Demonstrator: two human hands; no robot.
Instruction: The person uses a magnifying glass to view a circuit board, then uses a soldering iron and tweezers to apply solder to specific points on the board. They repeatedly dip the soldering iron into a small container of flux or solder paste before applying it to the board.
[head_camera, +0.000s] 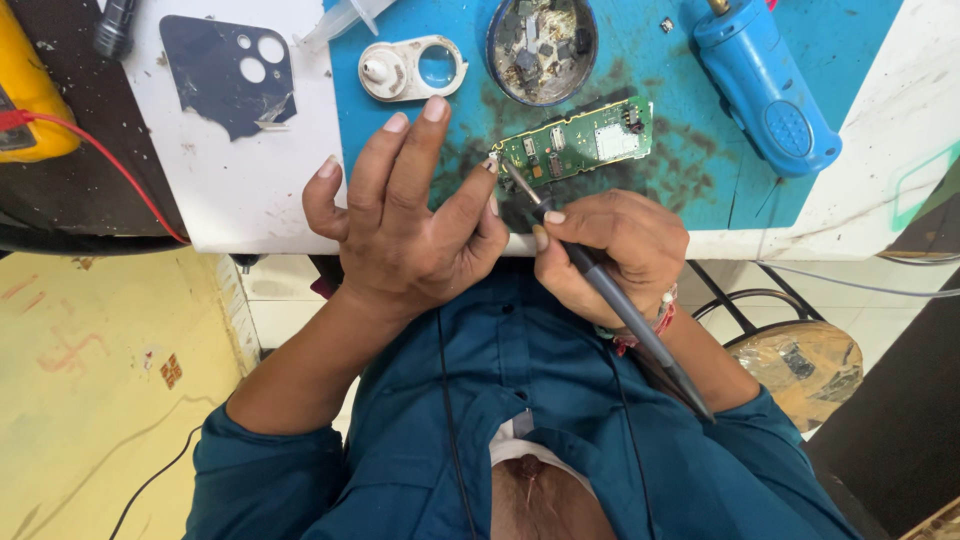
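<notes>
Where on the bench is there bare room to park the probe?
Free: white top below the dark cut-out sheet; white strip right of the blue tool. Crowded: blue mat around circuit board, parts dish, both hands.

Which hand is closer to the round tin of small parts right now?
Left. The left hand has its raised fingertips just below and left of the round tin. The right hand, gripping the soldering iron, sits lower, beyond the green circuit board.

Worn work surface over a yellowish floor

White surface (240, 190) with blue mat (700, 170); stained yellowish floor (90, 400) at left, round stool (800, 365) at right, in daylight.
</notes>
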